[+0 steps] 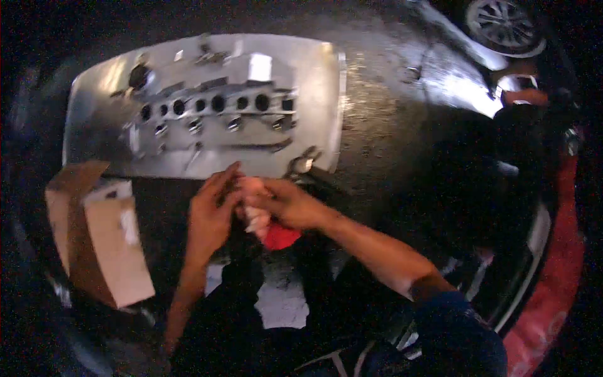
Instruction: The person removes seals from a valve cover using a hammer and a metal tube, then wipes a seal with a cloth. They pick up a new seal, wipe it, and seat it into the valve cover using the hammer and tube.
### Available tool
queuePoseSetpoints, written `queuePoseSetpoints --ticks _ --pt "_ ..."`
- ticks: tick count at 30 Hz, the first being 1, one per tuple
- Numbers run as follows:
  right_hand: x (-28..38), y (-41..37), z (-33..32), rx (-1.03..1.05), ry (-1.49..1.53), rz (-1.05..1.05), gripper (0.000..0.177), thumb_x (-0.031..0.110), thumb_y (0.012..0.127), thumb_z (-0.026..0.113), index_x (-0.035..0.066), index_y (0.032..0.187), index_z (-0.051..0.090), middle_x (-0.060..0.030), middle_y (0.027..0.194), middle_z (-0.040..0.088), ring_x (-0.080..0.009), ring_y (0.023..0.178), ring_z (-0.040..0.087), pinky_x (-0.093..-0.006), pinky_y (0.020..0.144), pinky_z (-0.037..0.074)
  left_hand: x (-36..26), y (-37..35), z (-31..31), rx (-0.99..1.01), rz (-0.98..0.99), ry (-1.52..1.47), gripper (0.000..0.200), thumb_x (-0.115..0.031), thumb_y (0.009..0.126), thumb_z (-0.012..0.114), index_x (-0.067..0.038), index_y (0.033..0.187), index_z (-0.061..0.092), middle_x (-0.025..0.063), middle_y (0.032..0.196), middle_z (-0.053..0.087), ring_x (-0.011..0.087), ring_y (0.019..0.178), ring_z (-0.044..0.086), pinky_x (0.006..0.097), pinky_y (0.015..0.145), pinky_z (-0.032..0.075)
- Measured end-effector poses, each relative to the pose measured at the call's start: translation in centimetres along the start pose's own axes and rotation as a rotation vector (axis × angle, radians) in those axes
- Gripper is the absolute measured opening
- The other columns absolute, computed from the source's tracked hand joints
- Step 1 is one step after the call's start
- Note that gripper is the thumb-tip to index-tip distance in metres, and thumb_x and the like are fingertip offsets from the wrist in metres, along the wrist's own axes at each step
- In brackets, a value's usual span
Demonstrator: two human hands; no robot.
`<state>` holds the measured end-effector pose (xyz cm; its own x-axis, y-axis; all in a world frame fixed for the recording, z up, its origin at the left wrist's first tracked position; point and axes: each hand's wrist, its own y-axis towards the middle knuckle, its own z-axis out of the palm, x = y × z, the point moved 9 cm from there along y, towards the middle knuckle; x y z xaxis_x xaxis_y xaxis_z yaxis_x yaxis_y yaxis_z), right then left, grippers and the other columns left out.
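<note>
In the head view, both of my hands meet over a crumpled red rag (281, 237) in front of the metal table. My right hand (286, 204) is closed around the rag, whose red end hangs below the palm; a paler, pinkish part shows between the hands. My left hand (213, 204) presses its bent fingers against the rag's other side, with the index finger sticking up. Motion blur hides the exact fingertip contact. Just beyond the hands, a long metal engine part (217, 107) with a row of round holes lies on the table.
The silver table (314, 81) also carries small metal parts, a white piece of paper (259, 67) and a plier-like tool (306, 162) at its near right corner. An opened cardboard box (116, 245) stands at left. A car wheel (502, 25) and a red panel (540, 320) are on the right.
</note>
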<state>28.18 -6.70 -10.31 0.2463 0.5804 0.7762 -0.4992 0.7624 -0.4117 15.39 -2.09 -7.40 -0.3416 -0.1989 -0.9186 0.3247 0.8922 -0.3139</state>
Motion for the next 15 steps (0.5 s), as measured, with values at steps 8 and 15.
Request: queuePoseSetpoints --ticks 8,15 --pt "0.0 0.1 0.6 -0.023 -1.400 -0.054 0.044 0.034 0.099 0.059 0.029 0.143 0.057 -0.0186 0.130 0.062 -0.0423 0.113 0.065 -0.0526 0.088 0.057 4.2 -1.3 -0.3 0.026 -0.186 -0.124 0.043 -0.023 0.103 0.068 -0.001 0.139 0.065 0.0141 0.112 0.077 0.0173 0.109 0.069 0.0331 0.099 0.051" --pt "-2.6 1.0 -0.3 -0.020 -0.109 0.160 0.039 0.027 0.105 0.062 0.002 0.134 0.059 -0.0034 0.113 0.066 -0.0178 0.096 0.067 -0.0326 0.090 0.055 0.2 -1.8 -1.0 -0.115 0.039 -0.075 0.034 -0.013 0.101 0.066 -0.004 0.133 0.069 0.0146 0.119 0.074 0.0197 0.107 0.071 0.0328 0.098 0.052"
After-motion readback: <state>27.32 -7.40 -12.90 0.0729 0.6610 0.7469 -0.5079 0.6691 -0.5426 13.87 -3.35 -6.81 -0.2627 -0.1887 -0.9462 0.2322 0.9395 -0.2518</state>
